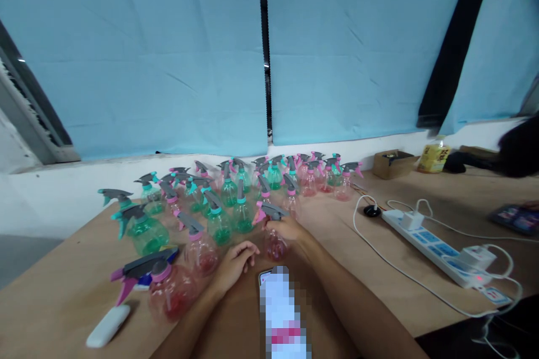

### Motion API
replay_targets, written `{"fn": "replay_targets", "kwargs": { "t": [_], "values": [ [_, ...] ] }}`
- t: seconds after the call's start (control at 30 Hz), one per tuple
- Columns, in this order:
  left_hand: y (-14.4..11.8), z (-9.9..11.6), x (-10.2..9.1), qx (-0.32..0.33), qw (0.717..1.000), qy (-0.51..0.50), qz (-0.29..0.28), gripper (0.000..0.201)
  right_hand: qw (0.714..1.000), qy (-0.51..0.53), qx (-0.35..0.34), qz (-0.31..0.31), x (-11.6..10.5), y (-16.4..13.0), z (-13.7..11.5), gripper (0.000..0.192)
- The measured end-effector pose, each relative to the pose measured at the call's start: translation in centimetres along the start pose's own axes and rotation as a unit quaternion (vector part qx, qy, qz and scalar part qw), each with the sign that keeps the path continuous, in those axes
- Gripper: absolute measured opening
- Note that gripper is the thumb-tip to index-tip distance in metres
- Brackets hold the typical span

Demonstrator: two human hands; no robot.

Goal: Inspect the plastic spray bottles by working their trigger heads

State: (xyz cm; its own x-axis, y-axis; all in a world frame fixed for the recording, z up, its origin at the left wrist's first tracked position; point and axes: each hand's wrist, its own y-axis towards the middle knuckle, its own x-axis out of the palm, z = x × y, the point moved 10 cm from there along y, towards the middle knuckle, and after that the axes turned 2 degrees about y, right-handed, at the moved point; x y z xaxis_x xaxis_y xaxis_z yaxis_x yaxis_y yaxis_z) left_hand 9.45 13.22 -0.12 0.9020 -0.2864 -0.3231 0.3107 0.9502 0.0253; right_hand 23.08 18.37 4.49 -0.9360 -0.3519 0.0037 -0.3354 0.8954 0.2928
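My right hand (287,228) is wrapped round the neck of a pink spray bottle (275,247) with a grey and pink trigger head, upright at the table's middle. My left hand (238,261) rests just left of it, fingers loosely bent and apart, with nothing visible in them. Beside my left wrist stand a pink spray bottle (202,255) and, nearer me, a larger-looking pink spray bottle (172,291). Several green spray bottles, among them one green spray bottle (219,227), stand beyond my hands. A phone (265,276) with a blurred-out screen lies below my hands.
A white power strip (438,249) with plugs and cables lies at the right, near a black round object (372,211). Behind are a cardboard box (393,165) and a yellow-labelled bottle (433,157). A white case (108,325) lies front left. Blue curtains (168,56) hang behind the table.
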Motion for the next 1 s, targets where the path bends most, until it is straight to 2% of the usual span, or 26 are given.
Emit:
{"fn": "replay_targets", "kwargs": {
  "t": [0.1,0.43,0.53,0.6,0.7,0.87,1.0],
  "values": [
    [0.0,0.0,0.0,0.0,1.0,0.002,0.001,0.031,1.0,0.001,-0.003,0.029,-0.2,-0.2,-0.4,0.013],
    [0.1,-0.1,0.0,-0.003,1.0,0.013,-0.004,0.035,0.999,-0.027,-0.045,-0.01,0.2,-0.3,-1.3,0.021],
    [0.0,0.0,0.1,-0.005,1.0,0.011,-0.006,0.033,0.997,-0.054,-0.053,0.021,-0.8,-0.7,-1.4,0.016],
    [0.0,-0.1,0.1,-0.006,1.0,0.011,-0.006,0.032,0.993,-0.071,-0.07,0.068,-2.3,-1.0,-1.7,0.014],
    [0.2,-0.4,0.0,-0.005,1.0,0.011,-0.008,0.032,0.972,-0.114,-0.1,0.182,-6.0,-2.3,-2.5,0.012],
    [0.6,-1.4,-0.1,-0.006,1.0,0.011,-0.01,0.033,0.894,-0.213,-0.074,0.388,-12.5,-6.3,-3.2,0.021],
    [0.8,-1.7,-0.1,-0.003,1.0,0.006,-0.011,0.033,0.825,-0.268,-0.078,0.492,-15.6,-9.0,-3.9,0.039]
  ]
}}
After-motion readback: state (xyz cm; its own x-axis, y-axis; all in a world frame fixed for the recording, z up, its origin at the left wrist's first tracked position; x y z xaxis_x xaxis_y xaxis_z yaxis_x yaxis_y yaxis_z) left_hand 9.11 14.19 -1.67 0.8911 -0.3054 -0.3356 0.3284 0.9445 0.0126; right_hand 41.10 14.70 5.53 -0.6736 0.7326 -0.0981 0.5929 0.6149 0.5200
